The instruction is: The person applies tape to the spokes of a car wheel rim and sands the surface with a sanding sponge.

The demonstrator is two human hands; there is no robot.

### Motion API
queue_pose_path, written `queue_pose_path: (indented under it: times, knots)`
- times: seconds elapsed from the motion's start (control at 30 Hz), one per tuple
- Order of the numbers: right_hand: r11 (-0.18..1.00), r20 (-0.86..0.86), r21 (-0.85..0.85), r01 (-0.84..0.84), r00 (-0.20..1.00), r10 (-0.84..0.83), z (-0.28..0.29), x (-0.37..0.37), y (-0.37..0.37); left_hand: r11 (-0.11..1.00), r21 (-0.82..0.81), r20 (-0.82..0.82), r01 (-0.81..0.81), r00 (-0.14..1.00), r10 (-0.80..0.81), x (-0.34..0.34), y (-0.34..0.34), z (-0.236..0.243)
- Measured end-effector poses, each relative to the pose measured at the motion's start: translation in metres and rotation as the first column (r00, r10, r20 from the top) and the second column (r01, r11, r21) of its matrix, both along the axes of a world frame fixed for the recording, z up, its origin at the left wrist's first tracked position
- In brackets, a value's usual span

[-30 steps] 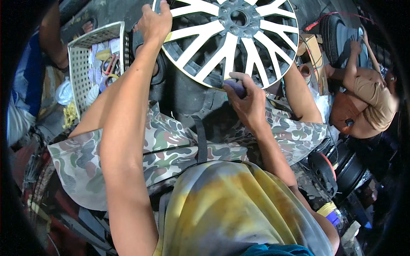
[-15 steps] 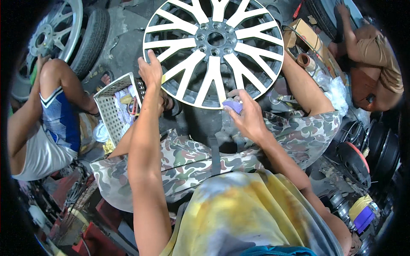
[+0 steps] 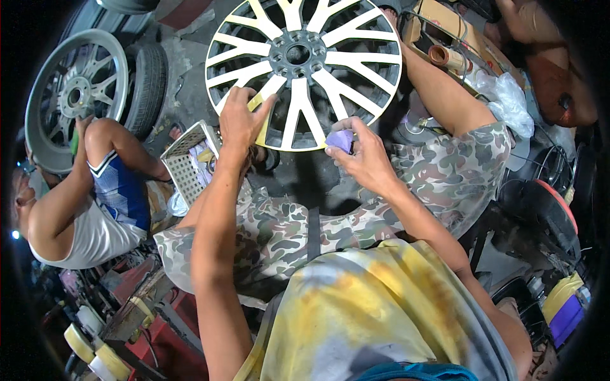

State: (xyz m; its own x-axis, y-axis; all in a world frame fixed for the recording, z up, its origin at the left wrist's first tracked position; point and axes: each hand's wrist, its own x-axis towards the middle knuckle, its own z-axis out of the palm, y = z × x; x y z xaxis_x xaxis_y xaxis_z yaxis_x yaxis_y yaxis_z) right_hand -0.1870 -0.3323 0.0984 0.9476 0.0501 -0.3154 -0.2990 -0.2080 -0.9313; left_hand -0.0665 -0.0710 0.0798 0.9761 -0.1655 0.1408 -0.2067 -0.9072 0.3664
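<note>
A multi-spoke car wheel rim point(image 3: 298, 114) lies in front of me, with pale white spoke faces, yellowish edges and a dark hub. My left hand point(image 3: 238, 120) rests on its near-left edge, thumb spread away from the fingers, which lie over a spoke. Between the thumb and fingers of my right hand point(image 3: 368, 155) is a small purple pad point(image 3: 340, 140), held at the near edge of the rim. Whether the pad touches the rim I cannot tell.
A pale plastic basket point(image 3: 190, 152) with assorted items stands left of my leg. Farther left, another person point(image 3: 95, 216) sits by a silver wheel point(image 3: 76, 95) and tyre. On the right are a cardboard box point(image 3: 445, 28), clear plastic bags point(image 3: 511, 105) and a second person's leg.
My left hand has shifted from the rim's left side onto a near-left spoke, its thumb spreading. My right hand still holds the purple pad near the edge. The view has shifted.
</note>
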Motion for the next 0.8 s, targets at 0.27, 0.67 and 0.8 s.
queue_pose_path:
  times: [0.27, 0.67, 0.8]
  knots:
    - [0.99, 0.076, -0.079, -0.119, 0.989, 0.125, 0.025, -0.001, 0.003, 0.864, 0.494, -0.294, 0.098, 0.954, 0.06, -0.011, -0.011, 0.024]
    - [0.995, 0.195, -0.037, -0.089, 0.976, 0.095, 0.008, -0.002, 0.008, 0.926, 0.359, -0.162, 0.121, 0.985, -0.066, 0.04, -0.045, -0.005]
    - [0.996, 0.312, -0.088, -0.017, 0.949, 0.044, 0.005, -0.001, 0.008, 0.944, 0.322, -0.154, 0.079, 0.988, -0.03, 0.028, -0.033, -0.002]
